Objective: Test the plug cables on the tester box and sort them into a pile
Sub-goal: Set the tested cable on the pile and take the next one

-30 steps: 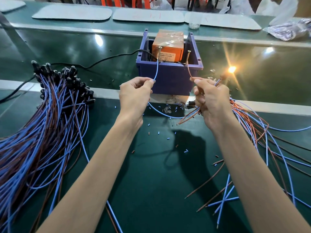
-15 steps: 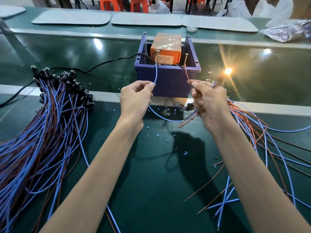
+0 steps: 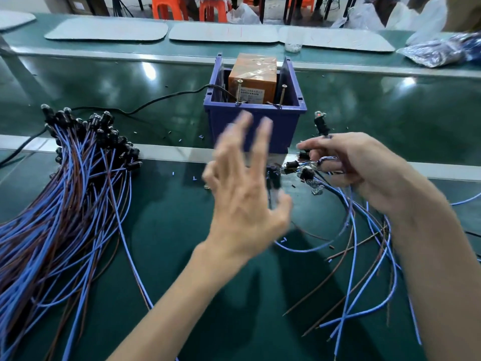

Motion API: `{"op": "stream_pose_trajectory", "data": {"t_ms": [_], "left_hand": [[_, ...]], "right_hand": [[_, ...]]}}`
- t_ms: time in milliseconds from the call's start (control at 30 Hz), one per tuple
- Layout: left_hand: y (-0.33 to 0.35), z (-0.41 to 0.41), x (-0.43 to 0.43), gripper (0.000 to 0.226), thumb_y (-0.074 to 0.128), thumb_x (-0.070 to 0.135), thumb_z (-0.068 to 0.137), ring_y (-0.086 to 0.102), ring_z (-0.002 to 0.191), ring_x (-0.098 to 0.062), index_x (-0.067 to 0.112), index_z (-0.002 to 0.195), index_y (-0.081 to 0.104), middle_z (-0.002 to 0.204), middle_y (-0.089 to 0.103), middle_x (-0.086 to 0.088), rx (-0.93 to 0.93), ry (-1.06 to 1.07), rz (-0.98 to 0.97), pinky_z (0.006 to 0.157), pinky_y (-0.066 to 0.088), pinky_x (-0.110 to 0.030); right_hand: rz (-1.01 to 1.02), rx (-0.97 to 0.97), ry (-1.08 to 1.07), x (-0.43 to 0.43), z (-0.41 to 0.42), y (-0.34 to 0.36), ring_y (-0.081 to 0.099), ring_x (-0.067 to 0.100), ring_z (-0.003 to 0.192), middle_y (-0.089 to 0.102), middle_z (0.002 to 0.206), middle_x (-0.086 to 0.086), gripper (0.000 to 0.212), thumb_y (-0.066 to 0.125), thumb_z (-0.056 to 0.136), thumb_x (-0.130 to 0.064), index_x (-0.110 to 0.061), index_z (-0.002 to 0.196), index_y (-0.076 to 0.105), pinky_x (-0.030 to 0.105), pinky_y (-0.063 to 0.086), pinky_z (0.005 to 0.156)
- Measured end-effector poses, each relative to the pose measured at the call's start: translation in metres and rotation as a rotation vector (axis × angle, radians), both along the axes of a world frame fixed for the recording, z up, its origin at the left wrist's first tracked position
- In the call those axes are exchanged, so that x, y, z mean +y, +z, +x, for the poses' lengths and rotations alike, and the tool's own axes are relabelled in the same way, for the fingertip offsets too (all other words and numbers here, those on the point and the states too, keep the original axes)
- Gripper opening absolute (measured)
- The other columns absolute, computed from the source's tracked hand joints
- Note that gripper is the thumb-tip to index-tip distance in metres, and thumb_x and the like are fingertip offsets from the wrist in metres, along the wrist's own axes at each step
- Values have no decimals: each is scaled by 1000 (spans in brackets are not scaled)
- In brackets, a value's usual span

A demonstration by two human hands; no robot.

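Fingers (image 3: 261,142) of the left hand (image 3: 244,204) are straight and spread wide, holding nothing. The hand is raised above the table (image 3: 182,256), in front of the tester box (image 3: 286,131), and it is smeared by motion blur. A dark plug shows just behind its thumb, and whether the thumb touches it is hard to tell.

The right hand (image 3: 364,173) has its fingers (image 3: 312,146) curled round a small bunch of plug cables (image 3: 321,125). One black plug stands up above the knuckles with a red glint at its tip. Other plugs poke out toward the left hand, and the blue and brown leads hang down and trail across the table.

The tester box is a blue bin with an orange unit (image 3: 253,74) inside and two upright screws (image 3: 239,92) at its near rim. A black cord (image 3: 161,99) runs away from it to the left.

The sorted pile (image 3: 65,204) lies on the left side of the table, well apart from both hands, with its black plug ends gathered at the far end. Loose cables (image 3: 364,282) lie scattered on the right.
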State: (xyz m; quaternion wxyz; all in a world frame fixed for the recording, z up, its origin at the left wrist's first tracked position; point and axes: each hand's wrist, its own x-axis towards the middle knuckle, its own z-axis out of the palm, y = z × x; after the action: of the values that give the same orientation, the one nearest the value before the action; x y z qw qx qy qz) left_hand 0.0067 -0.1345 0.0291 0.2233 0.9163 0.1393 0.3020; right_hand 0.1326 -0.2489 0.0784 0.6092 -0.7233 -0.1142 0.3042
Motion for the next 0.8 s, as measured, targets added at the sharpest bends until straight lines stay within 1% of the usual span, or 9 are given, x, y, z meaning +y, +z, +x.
{"op": "stream_pose_trajectory", "data": {"t_ms": [67,167,267,333,400,500,633,700,800], "left_hand": [[1,-3,-14,58,43,44,82,34,136,-9,23,136,51,142,49,1,302,-342,-145,114,10,-34],[2,-10,-42,45,39,40,99,56,118,-20,7,120,61,120,67,-12,661,-808,-765,112,33,-38],[8,-18,-58,37,42,27,103,59,112,-14,2,126,55,123,65,-16,749,-1043,-871,114,33,-38],[8,-18,-55,39,45,38,99,60,110,-15,12,125,58,119,68,-8,795,-1042,-694,108,40,-39],[5,-14,-42,38,48,44,97,61,105,-22,21,125,58,112,70,-3,770,-885,-460,98,47,-38],[-5,-7,-7,28,49,44,95,62,102,-23,29,115,62,106,70,3,661,-509,-258,91,49,-35],[-22,3,58,25,57,39,91,61,106,-21,27,112,63,111,68,4,494,10,-143,91,49,-37],[-26,3,91,31,60,32,90,55,113,-28,19,118,62,117,64,-7,434,255,-47,93,47,-41],[-29,-4,128,42,64,25,88,41,121,-38,7,125,58,127,50,-22,495,527,102,95,40,-49]], "right_hand": [[65,15,32,-6,5,7,28,0,38,49,65,-5,24,42,99,-12,-5,98,65,8,14,31],[-16,-104,-41,-7,20,5,30,1,40,47,66,-4,22,45,99,-13,-5,96,65,10,19,32],[-625,-543,-57,-4,42,-17,45,24,64,51,72,10,27,48,98,-21,-8,79,61,30,34,52],[-960,-743,35,-3,50,-38,51,36,94,55,100,24,25,46,98,-22,-1,96,60,35,37,73],[-1059,-794,157,-4,51,-60,41,37,120,43,128,23,35,49,98,-22,0,125,49,40,36,95],[-1089,-858,206,-8,47,-79,26,27,132,29,142,10,57,50,95,-17,-17,148,27,44,26,103],[-1088,-975,158,-15,44,-79,28,25,130,30,141,6,58,52,92,-18,-18,146,31,45,26,100],[-1017,-1029,138,-15,38,-76,31,24,127,35,138,5,49,53,92,-22,-18,140,41,42,26,96],[-863,-1042,147,-8,25,-69,35,21,126,40,136,2,38,53,94,-25,-20,132,52,38,23,93]]}}
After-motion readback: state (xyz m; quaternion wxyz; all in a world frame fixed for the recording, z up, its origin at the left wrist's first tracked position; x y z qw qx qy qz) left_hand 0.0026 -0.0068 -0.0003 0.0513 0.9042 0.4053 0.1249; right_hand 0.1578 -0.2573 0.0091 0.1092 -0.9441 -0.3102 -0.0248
